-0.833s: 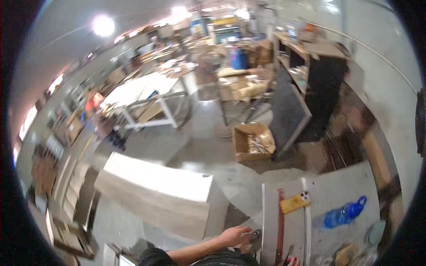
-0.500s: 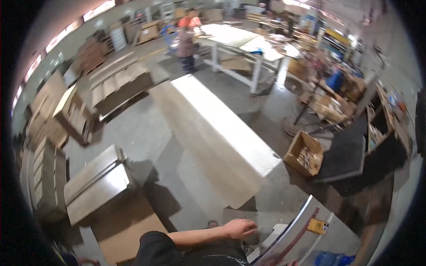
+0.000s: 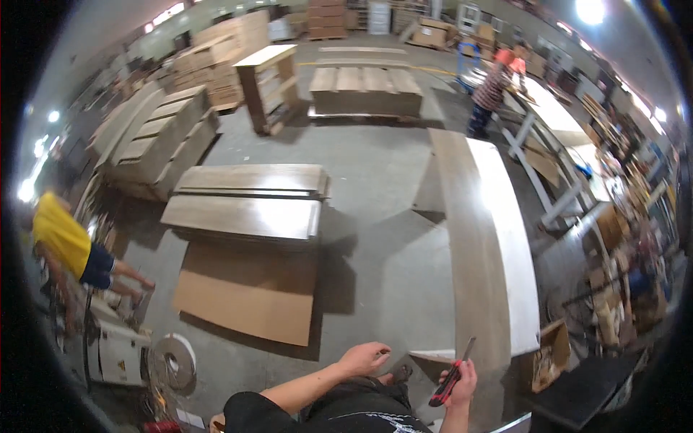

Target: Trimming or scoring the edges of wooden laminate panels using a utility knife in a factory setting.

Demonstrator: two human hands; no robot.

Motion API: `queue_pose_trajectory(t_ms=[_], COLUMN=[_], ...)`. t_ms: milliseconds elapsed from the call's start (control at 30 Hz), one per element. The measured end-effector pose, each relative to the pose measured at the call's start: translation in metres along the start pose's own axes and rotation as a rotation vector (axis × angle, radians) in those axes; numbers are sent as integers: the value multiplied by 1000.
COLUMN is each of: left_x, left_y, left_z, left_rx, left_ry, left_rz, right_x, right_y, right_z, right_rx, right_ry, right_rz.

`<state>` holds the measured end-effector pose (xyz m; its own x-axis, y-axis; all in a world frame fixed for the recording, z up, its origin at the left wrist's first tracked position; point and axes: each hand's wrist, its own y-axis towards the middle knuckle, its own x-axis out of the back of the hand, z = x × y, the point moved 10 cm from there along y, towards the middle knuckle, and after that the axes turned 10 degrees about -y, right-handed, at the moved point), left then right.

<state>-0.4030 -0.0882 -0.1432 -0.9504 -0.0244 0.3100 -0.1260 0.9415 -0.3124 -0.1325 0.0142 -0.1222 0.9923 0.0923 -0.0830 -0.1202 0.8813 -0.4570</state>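
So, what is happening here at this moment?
A person stands on a workshop floor. The right hand holds a red and black utility knife with the blade out. The left hand is empty, fingers loosely curled. Ahead lie a long wooden panel and stacked boards. Other people work further away.

— Where are we standing?

— We are in a big woodworking workshop. Flat wooden panels lie stacked on the concrete floor, and more stacks line the wall.

— Anything else showing it?

— We see a long worktop carrying a pale board, pallets of boards at the far end, and other people at benches.
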Motion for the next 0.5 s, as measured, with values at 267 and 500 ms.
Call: queue_pose_trajectory(t_ms=[267, 500], left_x=[68, 111], left_y=[-20, 31], left_z=[41, 70], left_rx=[94, 199], left_ry=[-129, -160], left_rz=[-252, -303], right_x=[-157, -180], right_y=[6, 53], right_z=[-39, -28], right_rx=[-240, -306], right_ry=[59, -52], right_rz=[487, 587])
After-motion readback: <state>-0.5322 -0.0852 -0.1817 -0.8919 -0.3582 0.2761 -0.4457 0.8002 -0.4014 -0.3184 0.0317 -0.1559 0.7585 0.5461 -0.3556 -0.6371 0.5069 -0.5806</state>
